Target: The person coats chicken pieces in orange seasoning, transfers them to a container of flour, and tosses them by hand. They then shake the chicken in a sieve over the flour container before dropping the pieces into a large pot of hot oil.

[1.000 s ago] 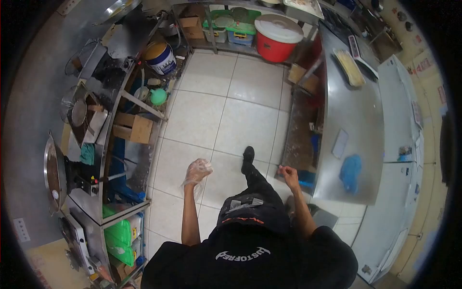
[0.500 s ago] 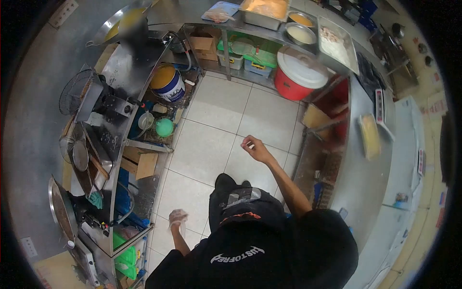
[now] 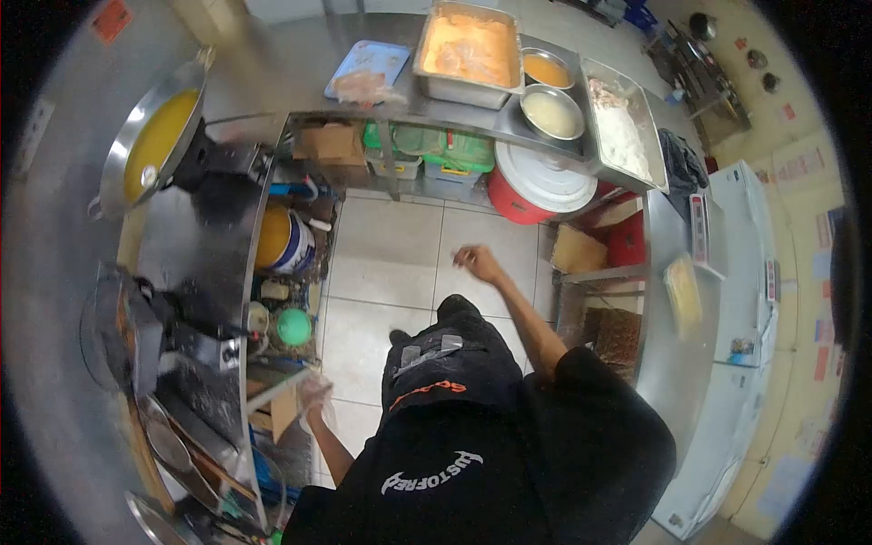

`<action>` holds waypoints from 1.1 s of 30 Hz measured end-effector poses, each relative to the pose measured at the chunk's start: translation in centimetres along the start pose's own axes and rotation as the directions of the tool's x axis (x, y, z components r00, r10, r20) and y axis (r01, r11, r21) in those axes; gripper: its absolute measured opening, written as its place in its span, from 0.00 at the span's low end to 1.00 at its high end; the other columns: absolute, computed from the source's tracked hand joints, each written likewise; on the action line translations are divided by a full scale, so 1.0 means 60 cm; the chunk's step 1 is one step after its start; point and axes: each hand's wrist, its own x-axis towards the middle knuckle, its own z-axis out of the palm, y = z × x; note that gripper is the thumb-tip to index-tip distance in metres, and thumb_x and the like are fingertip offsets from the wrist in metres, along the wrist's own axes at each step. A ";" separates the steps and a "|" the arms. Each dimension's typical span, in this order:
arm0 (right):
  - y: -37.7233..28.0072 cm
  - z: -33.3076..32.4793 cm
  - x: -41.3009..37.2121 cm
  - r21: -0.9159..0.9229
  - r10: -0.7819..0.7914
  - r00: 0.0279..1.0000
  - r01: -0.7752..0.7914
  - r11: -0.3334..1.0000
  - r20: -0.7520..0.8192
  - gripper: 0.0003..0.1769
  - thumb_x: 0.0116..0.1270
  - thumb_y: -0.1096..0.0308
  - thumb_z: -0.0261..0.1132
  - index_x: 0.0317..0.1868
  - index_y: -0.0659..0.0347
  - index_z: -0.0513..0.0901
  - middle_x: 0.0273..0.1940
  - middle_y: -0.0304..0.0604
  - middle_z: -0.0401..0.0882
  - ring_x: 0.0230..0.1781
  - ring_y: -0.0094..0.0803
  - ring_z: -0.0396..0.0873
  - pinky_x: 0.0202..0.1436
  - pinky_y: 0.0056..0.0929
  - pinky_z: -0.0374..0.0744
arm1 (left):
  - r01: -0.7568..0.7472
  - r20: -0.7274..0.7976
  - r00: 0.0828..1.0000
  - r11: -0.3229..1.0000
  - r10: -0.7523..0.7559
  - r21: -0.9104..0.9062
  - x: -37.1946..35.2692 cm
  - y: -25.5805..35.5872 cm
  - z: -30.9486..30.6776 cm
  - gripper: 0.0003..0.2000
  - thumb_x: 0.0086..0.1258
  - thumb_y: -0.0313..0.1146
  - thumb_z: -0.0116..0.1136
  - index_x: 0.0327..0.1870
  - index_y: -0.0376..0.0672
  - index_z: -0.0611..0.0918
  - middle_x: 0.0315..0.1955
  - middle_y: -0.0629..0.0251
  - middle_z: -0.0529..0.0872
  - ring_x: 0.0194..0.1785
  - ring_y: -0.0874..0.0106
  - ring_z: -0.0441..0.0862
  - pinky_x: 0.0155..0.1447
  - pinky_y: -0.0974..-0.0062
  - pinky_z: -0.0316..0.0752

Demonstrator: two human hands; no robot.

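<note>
My left hand (image 3: 316, 392), in a clear plastic glove, hangs low beside the left-hand counter. It is smeared, so its fingers do not show clearly. My right hand (image 3: 479, 262) is bare and held out above the tiled floor (image 3: 386, 241). Its fingers are loosely bent and slightly apart, with nothing visible in them. Neither hand touches anything that I can see. Nearest the left hand are a cardboard piece (image 3: 284, 409) and a green round container (image 3: 294, 326) on the lower shelf.
Ahead, the steel counter (image 3: 309, 54) bears a pan of orange batter (image 3: 468, 47), two bowls, a tray of white flour (image 3: 622, 132) and a blue tray (image 3: 374, 64). A wok of yellow oil (image 3: 162, 141) stands left. Below is a red lidded bucket (image 3: 527, 195). A scale (image 3: 699, 227) sits right.
I have moved forward, and the far counter with its pans is closer. The wok now shows more fully at left. My left hand has swung up and nearer the left counter.
</note>
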 end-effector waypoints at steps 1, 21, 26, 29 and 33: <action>-0.017 -0.055 0.053 0.029 -0.044 0.989 0.049 0.998 -0.144 0.17 0.67 0.63 0.54 0.25 0.66 0.79 0.23 0.42 0.80 0.23 0.25 0.76 0.30 0.26 0.74 | 0.101 -0.044 0.988 0.830 -0.149 -0.549 0.083 -0.009 -0.038 0.24 0.55 0.48 0.58 0.47 0.40 0.74 0.40 0.63 0.79 0.46 0.66 0.75 0.48 0.63 0.70; -0.024 -0.631 0.777 -0.385 -0.207 0.631 -0.159 0.909 -0.747 0.11 0.57 0.63 0.60 0.29 0.64 0.77 0.28 0.48 0.73 0.31 0.43 0.75 0.35 0.38 0.73 | -0.116 -0.235 0.917 -0.347 0.322 -0.930 1.073 0.616 -0.993 0.20 0.51 0.20 0.64 0.45 0.33 0.72 0.40 0.59 0.80 0.45 0.69 0.79 0.50 0.70 0.78; 0.013 -0.619 0.756 -0.005 0.101 0.870 -0.118 0.993 -0.483 0.13 0.63 0.62 0.58 0.32 0.65 0.76 0.35 0.42 0.79 0.37 0.24 0.76 0.38 0.24 0.73 | -0.197 -0.323 0.888 -0.363 0.328 -0.911 1.194 0.650 -0.990 0.20 0.50 0.20 0.65 0.45 0.34 0.73 0.40 0.58 0.80 0.43 0.71 0.79 0.47 0.75 0.78; -0.003 -0.619 0.753 0.629 0.204 0.817 0.229 0.743 -0.539 0.08 0.63 0.68 0.55 0.37 0.63 0.75 0.38 0.43 0.79 0.40 0.28 0.77 0.43 0.27 0.75 | -0.194 -0.303 0.888 -0.316 0.346 -0.929 1.212 0.650 -1.025 0.20 0.49 0.19 0.65 0.44 0.34 0.73 0.40 0.58 0.80 0.42 0.70 0.80 0.45 0.76 0.79; -0.038 -0.641 0.751 0.819 0.264 0.793 0.448 0.358 -0.549 0.15 0.65 0.67 0.44 0.46 0.65 0.70 0.49 0.49 0.75 0.47 0.37 0.76 0.57 0.36 0.72 | -0.068 -0.196 0.901 -0.320 0.388 -0.945 1.259 0.666 -1.043 0.19 0.49 0.19 0.65 0.44 0.35 0.74 0.39 0.58 0.80 0.40 0.69 0.81 0.41 0.75 0.81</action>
